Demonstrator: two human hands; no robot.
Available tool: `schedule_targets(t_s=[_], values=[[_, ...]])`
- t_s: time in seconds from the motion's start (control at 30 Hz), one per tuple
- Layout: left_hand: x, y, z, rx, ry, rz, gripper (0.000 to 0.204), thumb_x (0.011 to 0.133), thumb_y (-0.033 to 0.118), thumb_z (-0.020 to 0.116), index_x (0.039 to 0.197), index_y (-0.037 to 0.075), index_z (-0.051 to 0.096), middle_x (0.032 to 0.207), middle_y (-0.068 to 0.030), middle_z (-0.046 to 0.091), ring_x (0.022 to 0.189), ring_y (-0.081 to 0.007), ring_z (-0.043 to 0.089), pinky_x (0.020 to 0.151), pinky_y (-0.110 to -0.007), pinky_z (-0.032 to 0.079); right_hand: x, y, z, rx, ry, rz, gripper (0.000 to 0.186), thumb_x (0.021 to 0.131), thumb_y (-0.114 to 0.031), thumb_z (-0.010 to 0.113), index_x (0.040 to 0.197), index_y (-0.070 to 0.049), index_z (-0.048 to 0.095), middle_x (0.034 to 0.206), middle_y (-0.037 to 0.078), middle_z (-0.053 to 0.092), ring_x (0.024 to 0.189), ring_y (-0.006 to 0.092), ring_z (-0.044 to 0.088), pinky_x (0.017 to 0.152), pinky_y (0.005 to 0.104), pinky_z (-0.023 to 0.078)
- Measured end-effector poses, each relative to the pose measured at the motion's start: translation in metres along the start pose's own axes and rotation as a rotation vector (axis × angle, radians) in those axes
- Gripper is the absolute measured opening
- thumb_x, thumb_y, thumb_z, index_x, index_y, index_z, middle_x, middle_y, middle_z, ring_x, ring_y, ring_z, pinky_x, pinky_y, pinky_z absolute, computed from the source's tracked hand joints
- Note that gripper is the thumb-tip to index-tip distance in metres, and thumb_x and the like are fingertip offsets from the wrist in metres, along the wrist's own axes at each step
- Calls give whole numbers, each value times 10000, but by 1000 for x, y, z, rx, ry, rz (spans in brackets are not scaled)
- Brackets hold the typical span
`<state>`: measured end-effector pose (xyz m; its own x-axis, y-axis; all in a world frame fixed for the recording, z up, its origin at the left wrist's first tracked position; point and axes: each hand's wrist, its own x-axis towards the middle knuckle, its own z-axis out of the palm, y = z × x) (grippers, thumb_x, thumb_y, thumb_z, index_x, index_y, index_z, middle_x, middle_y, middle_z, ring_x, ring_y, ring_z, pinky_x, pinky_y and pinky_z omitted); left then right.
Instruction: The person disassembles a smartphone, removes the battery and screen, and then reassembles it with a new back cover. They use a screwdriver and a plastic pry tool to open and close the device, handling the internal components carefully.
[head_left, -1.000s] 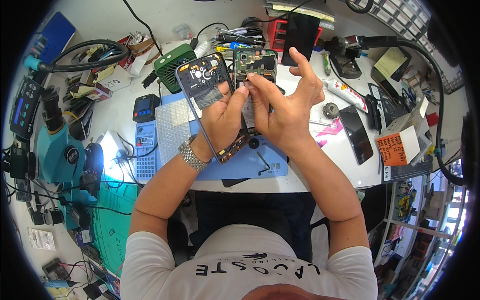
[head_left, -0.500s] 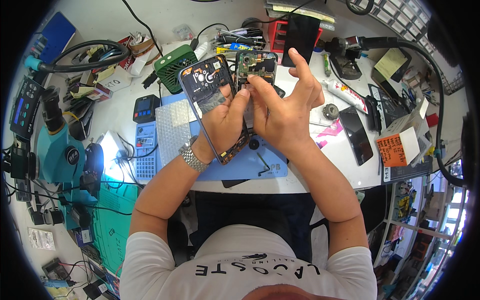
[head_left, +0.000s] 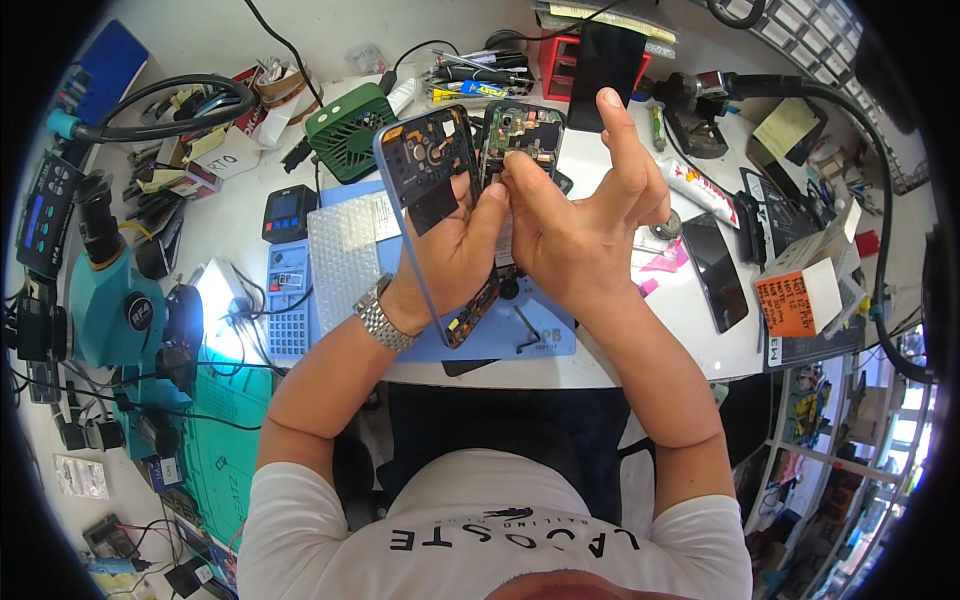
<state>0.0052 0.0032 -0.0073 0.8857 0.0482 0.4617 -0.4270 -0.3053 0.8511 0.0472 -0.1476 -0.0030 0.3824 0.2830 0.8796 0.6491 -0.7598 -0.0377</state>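
Phone frame [head_left: 425,165] is held above the surface [head_left: 660,330], tilted, at about 12 o'clock from the torso. Left hand [head_left: 455,250] is wrapped round the frame's right edge, thumb pressed on its inner face; grip closed on the frame. Right hand [head_left: 585,225] at 3 o'clock of the left: thumb and a fingertip are pinched on the circuit board [head_left: 520,135] just beside the frame, other fingers spread upward. Blue mat [head_left: 545,335] lies beneath both hands. Green fan [head_left: 350,130] at 10 o'clock; dark phone [head_left: 715,270] at 3 o'clock, well apart.
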Motion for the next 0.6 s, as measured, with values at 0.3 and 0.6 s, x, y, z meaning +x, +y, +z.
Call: schedule_targets(t_s=[0.3, 0.6], values=[[-4, -21, 2, -257, 28, -208, 337, 1082, 173, 545, 1321, -38, 659, 1217, -62, 704, 1068, -95, 630, 918, -256, 500, 2, 4, 1, 233, -26, 128, 283, 844, -162, 814, 1121, -188, 762, 1569, 218, 385, 1217, 330, 471, 1035, 430, 324], [-1, -9, 3, -348, 6, -243, 305, 1097, 191, 538, 1281, -4, 683, 1141, -52, 719, 990, -77, 633, 864, -248, 517, -3, 11, 15, 1142, -164, 758, 600, 910, -160, 800, 1381, 35, 483, 1294, 153, 624, 1207, 194, 589, 1027, 397, 456]])
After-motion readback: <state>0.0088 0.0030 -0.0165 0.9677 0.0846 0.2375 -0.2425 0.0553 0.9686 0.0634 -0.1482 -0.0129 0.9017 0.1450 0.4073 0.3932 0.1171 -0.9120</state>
